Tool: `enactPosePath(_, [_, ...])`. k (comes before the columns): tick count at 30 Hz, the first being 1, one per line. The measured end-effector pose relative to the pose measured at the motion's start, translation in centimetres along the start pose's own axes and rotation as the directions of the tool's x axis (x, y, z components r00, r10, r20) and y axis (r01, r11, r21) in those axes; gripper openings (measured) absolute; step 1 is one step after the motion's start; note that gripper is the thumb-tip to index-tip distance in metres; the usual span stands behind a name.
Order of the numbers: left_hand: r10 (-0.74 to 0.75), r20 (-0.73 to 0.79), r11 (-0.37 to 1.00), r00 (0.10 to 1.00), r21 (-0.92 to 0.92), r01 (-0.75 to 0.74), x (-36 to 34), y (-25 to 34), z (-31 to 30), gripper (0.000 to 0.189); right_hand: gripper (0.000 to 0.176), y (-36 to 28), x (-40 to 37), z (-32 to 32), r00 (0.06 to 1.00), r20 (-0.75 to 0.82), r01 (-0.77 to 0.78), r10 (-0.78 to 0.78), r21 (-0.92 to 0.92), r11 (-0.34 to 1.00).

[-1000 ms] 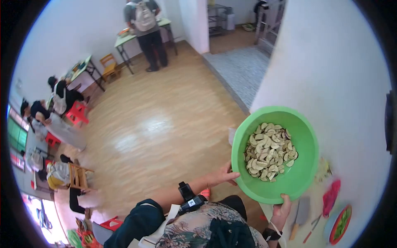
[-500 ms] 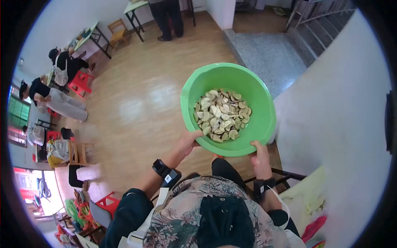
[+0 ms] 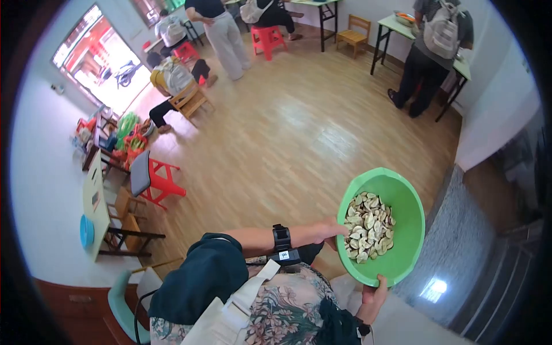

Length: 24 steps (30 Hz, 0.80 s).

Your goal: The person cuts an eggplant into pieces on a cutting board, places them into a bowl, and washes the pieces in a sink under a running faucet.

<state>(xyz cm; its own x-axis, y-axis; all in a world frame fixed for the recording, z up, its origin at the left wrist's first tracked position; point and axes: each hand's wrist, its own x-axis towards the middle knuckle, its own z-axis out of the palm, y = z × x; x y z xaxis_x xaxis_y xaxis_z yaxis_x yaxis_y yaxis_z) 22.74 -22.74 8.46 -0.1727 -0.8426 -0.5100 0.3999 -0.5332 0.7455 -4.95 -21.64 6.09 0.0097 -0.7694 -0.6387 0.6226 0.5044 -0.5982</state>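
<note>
A green plastic basin (image 3: 409, 230) is held up in front of me, tilted a little. Inside it lies a heap of pale half-round vegetable slices (image 3: 369, 227) with darker edges; their exact kind is hard to tell. My left hand (image 3: 330, 230) grips the left rim, thumb on the inner side and fingers underneath. The near rim is in my right hand (image 3: 376, 294), its thumb over the edge and its other fingers mostly hidden behind the wall.
A red stool with a grey seat (image 3: 158, 179) stands to the left, near a table (image 3: 95, 201) with a blue basin (image 3: 86, 230). Several people are farther off, one standing at a table (image 3: 397, 26). A grey stone step (image 3: 425, 253) and stairs lie on the right.
My view has swung left, bringing the doorway and left-hand tables into sight. The basin, still in both hands, now appears lower and farther right.
</note>
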Motion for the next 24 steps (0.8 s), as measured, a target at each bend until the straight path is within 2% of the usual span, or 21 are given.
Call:
enactPosePath(2, [0.031,0.045,0.999,0.999,-0.042,-0.029,-1.2,0.6,0.2,0.042,0.055,-0.7,-0.4,0.4,1.0,-0.003,-0.004,0.004,-0.05,0.999])
enactPosePath(4, [0.038,0.088,0.997,0.995,-0.073,-0.032,-1.6,1.3,-0.1,0.041,0.054,-0.1,-0.2,-0.3,0.996,-0.094,-0.009,0.001,-0.086,0.996])
enactPosePath(6, [-0.042,0.068,0.998,0.997,-0.045,0.045,-0.7,1.5,-0.2,0.041,0.052,0.3,-0.5,-0.9,0.999,-0.038,0.004,-0.007,-0.068,0.998])
enactPosePath(7, [-0.029,0.06,0.999,0.998,-0.039,0.031,0.8,1.1,-0.8,0.041,0.05,0.6,-0.1,-1.2,1.0,0.008,0.019,-0.019,-0.046,0.999])
enactPosePath(8, [-0.02,0.145,1.0,0.989,-0.013,0.022,2.5,-0.2,-1.6,0.043,0.05,1.0,-0.3,-1.3,1.0,0.016,0.018,-0.017,-0.046,0.999])
enactPosePath(9, [-0.015,0.229,1.0,0.973,0.01,0.013,3.9,-2.0,-2.0,0.045,0.049,1.5,-0.7,-1.5,0.997,-0.017,0.068,-0.069,-0.054,0.996])
enactPosePath(10, [-0.018,0.225,1.0,0.974,0.013,0.015,5.6,-3.8,-2.0,0.045,0.047,2.0,-0.7,-2.3,0.991,-0.053,0.117,-0.12,-0.059,0.991])
enactPosePath(11, [0.048,0.225,0.998,0.973,0.032,-0.057,7.5,-5.4,-2.0,0.043,0.047,2.5,0.7,-4.1,0.992,-0.083,0.093,-0.096,-0.034,0.995])
enactPosePath(12, [0.118,0.227,0.99,0.967,0.05,-0.132,8.4,-5.6,-1.9,0.042,0.047,3.0,-0.2,-3.3,0.993,-0.072,0.095,-0.096,-0.027,0.995])
enactPosePath(13, [0.17,0.197,0.979,0.965,0.079,-0.189,9.2,-6.0,-1.8,0.04,0.043,3.6,-2.0,-3.0,0.95,0.068,0.31,-0.306,-0.356,0.881])
enactPosePath(14, [0.178,0.193,0.977,0.965,0.083,-0.197,8.5,-4.5,-1.3,0.04,0.039,3.9,-2.4,-2.9,0.856,0.266,0.507,-0.443,-0.603,0.616])
enactPosePath(15, [0.098,0.154,0.99,0.983,0.084,-0.112,7.3,-2.5,-0.6,0.04,0.039,4.2,0.5,-5.9,0.856,0.27,0.507,-0.44,-0.601,0.618])
enactPosePath(16, [0.013,0.116,0.996,0.993,0.081,-0.023,7.7,-2.1,-0.5,0.039,0.043,4.4,4.9,-10.9,0.989,-0.004,0.142,-0.149,-0.28,0.949])
enactPosePath(17, [-0.067,0.134,0.992,0.989,0.116,0.052,10.4,-3.0,-1.0,0.04,0.048,4.3,8.0,-14.0,0.958,-0.128,-0.231,0.255,0.176,0.957])
enactPosePath(18, [-0.074,0.137,0.99,0.988,0.125,0.057,11.4,-3.1,-0.7,0.04,0.048,3.9,7.2,-11.5,0.958,-0.13,-0.229,0.255,0.187,0.955])
enactPosePath(19, [-0.074,0.145,0.993,0.987,0.105,0.059,12.3,-3.2,-0.2,0.042,0.052,2.9,4.5,-5.5,0.971,-0.212,-0.098,0.112,0.075,0.992])
enactPosePath(20, [-0.069,0.149,0.996,0.986,0.073,0.059,13.6,-2.8,1.9,0.043,0.056,0.1,3.5,-2.9,0.96,-0.278,0.024,-0.039,-0.058,0.998])
enactPosePath(21, [-0.081,0.155,0.995,0.985,0.077,0.07,15.1,-1.3,4.8,0.043,0.056,-3.0,6.2,-5.0,0.957,-0.289,0.024,-0.038,-0.052,0.998])
enactPosePath(22, [-0.097,0.192,0.994,0.977,0.061,0.087,15.8,0.0,6.8,0.044,0.052,-4.5,9.6,-8.5,0.975,-0.223,0.022,-0.018,0.013,1.0])
enactPosePath(23, [-0.105,0.231,0.994,0.967,0.047,0.097,16.7,1.3,8.6,0.045,0.048,-6.4,10.9,-9.3,0.989,-0.15,0.025,-0.014,0.077,0.997])
enactPosePath(24, [-0.11,0.245,0.993,0.963,0.064,0.098,18.5,2.1,10.0,0.045,0.048,-7.9,12.7,-10.3,0.988,-0.155,0.04,-0.025,0.093,0.995])
